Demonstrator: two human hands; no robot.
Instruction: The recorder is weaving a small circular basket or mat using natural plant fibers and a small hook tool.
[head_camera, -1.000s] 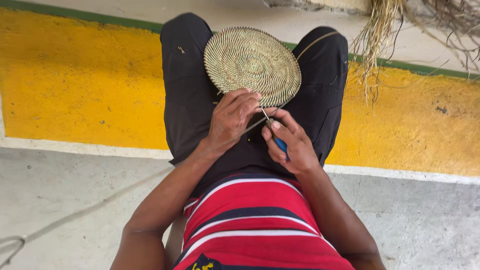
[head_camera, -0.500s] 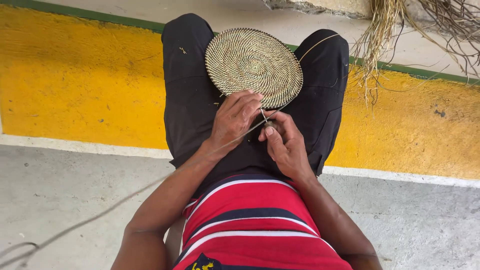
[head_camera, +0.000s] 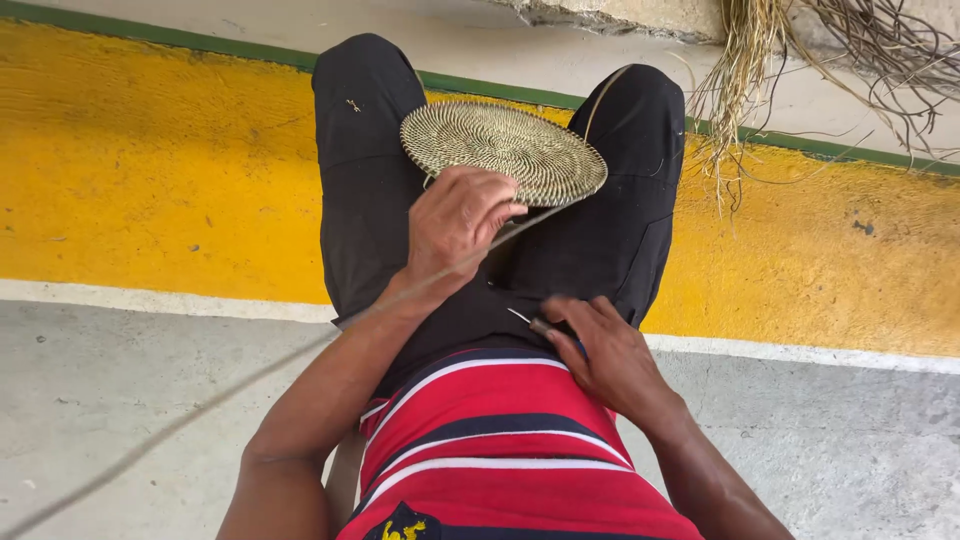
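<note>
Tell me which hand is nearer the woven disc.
Left. The left hand grips the near edge of the woven disc; the right hand is down by the waist with a thin tool, apart from it.

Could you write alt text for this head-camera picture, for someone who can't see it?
Seen from above, a seated person's left hand holds a round woven mat on their lap, while the right hand grips a small pointed tool. A long fibre strand trails left over grey floor.

Round woven straw disc (head_camera: 505, 148), tilted on lap, thin strand (head_camera: 300, 355) trailing left
</note>
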